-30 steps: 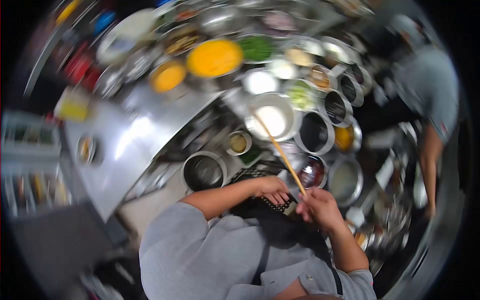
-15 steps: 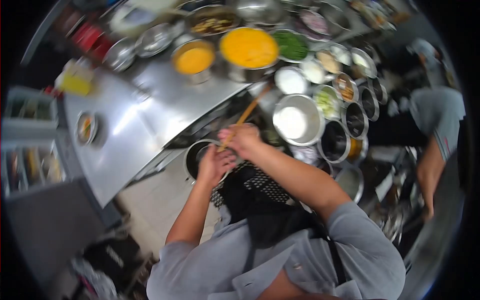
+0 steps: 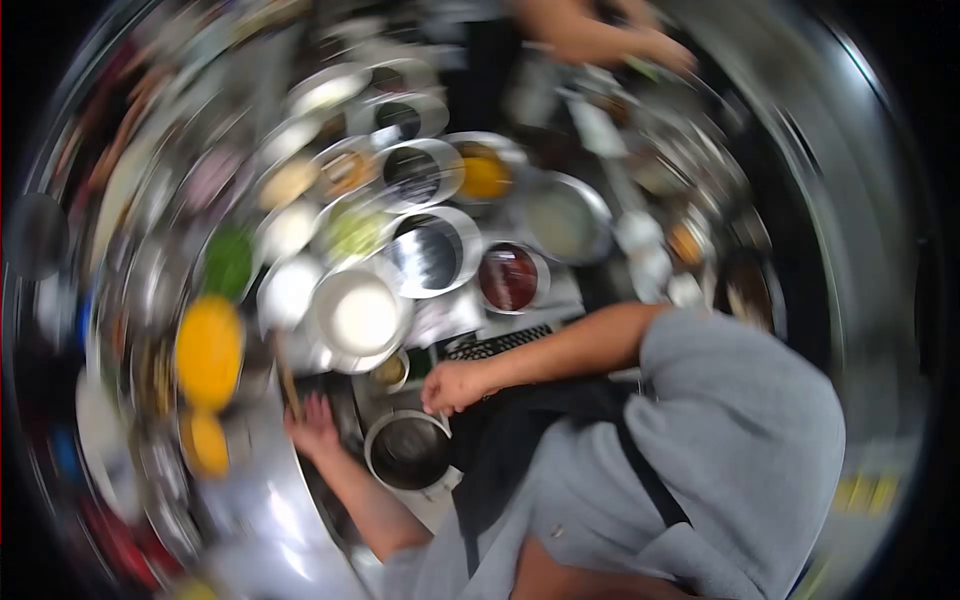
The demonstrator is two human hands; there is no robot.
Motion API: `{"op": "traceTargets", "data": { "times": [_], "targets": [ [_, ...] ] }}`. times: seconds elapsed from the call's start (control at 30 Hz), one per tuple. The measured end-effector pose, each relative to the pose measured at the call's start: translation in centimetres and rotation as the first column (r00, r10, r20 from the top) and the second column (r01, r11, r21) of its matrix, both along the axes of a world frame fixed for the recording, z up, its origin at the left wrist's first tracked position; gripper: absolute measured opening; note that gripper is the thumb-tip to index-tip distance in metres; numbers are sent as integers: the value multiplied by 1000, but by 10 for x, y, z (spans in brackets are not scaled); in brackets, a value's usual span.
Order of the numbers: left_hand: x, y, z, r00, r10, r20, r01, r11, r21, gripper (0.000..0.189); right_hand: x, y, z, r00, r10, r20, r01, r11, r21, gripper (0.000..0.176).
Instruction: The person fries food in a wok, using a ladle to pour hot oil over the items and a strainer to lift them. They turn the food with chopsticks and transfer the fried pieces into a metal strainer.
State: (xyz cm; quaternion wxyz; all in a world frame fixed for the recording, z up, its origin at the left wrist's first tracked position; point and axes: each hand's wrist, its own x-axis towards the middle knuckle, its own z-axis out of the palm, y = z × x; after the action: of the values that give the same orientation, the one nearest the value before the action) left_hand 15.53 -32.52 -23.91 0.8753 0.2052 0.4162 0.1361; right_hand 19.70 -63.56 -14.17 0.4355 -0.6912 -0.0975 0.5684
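My left hand [image 3: 313, 428], blurred, is at the counter's edge with several fingers apart. The lower end of a thin wooden stick [image 3: 287, 380] lies against its thumb side and appears held there. The stick slants up between the yellow-filled pan and a white-filled bowl. My right hand [image 3: 458, 387] is closed above the rim of a dark-bottomed metal pot [image 3: 408, 452]; what its fingers hold, if anything, is hidden. A small cup [image 3: 390, 370] sits just left of that hand, and a large pot of white contents [image 3: 363, 315] stands beyond.
A steel counter [image 3: 265, 510] runs along the left, bearing a yellow-filled pan [image 3: 210, 350] and a bowl of chopped greens [image 3: 229, 263]. Several bowls crowd the middle, including one with red contents [image 3: 508, 278]. Another person's arm [image 3: 590, 35] reaches in at the top.
The view has swung to the right. My hands, formerly together around the stick, are now apart: the left is at the stick, the right has moved off it to the pot's rim.
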Motion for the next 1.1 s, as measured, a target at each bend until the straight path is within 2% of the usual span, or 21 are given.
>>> {"op": "traceTargets", "data": {
  "times": [0.03,0.1,0.13,0.17,0.2,0.27,0.3,0.33,0.43,0.5,0.57,0.63,0.67,0.7,0.73,0.77,0.8,0.83,0.9,0.97,1.1],
  "targets": [
    [17,-1,-1,998,-31,-59,28,998,-55,96,-4,-32,3,980,-195,29,195,981,-2,20],
    [53,21,-28,994,-75,-82,50,960,-274,107,-21,-95,3,930,-82,358,131,985,-114,25],
    [72,10,-11,968,-107,-226,80,989,-127,100,-34,-127,-24,800,-178,573,256,965,-56,28],
    [83,43,-61,950,-306,-64,304,952,-35,90,-46,-164,-3,763,-199,615,356,924,-142,30],
    [91,28,-43,962,-264,-72,263,965,-20,84,-60,-201,7,656,-253,711,474,871,-127,31],
    [86,9,-23,972,-231,-41,232,972,26,92,-94,-264,29,545,-411,731,712,687,-144,33],
    [78,-15,0,973,-35,-229,44,998,36,98,-116,-288,45,447,-409,796,801,579,-152,31],
    [61,-11,-13,935,80,-346,-39,991,125,77,-141,-319,58,479,-470,741,842,483,-238,30],
    [0,-27,-67,806,-252,-535,347,934,83,67,-213,-368,98,234,-824,516,950,81,-301,36],
    [-28,-70,-94,570,-590,-572,687,724,-62,60,-244,-396,134,247,-830,500,878,-27,-478,34],
    [-38,-125,-111,313,-817,-484,897,422,-134,54,-292,-448,109,249,-307,919,902,-272,-336,46],
    [-34,-180,-122,100,-928,-359,982,151,-116,48,-317,-508,99,65,-304,950,826,-518,-222,56],
    [-26,-206,-124,33,-955,-294,995,60,-82,46,-320,-539,106,-16,-648,762,803,-463,-376,52],
    [-13,-230,-126,-3,-973,-229,999,6,-39,43,-320,-556,100,-18,-652,758,803,-461,-377,52],
    [-4,-287,-68,-14,-987,-163,1000,-12,-17,41,-315,-571,90,-571,-786,237,776,-611,-156,46],
    [-5,-337,17,49,-981,-186,988,21,151,28,-308,-585,83,-728,-505,-465,603,-794,-82,40],
    [14,-348,13,123,-966,-226,990,103,98,22,-298,-596,85,-721,-514,-466,614,-785,-85,40],
    [28,-368,24,111,-941,-319,980,50,192,20,-291,-610,89,-733,-463,-499,554,-831,-43,31],
    [52,-391,31,80,-974,-211,933,-1,359,20,-295,-641,87,-743,-411,-528,490,-871,-11,23],
    [37,-444,90,121,-913,-389,871,-90,482,20,-305,-661,71,-621,-685,-382,673,-715,189,15],
    [33,-504,107,8,-913,-409,873,-193,449,18,-323,-635,127,-650,-735,-194,733,-673,98,15]
  ]
}}
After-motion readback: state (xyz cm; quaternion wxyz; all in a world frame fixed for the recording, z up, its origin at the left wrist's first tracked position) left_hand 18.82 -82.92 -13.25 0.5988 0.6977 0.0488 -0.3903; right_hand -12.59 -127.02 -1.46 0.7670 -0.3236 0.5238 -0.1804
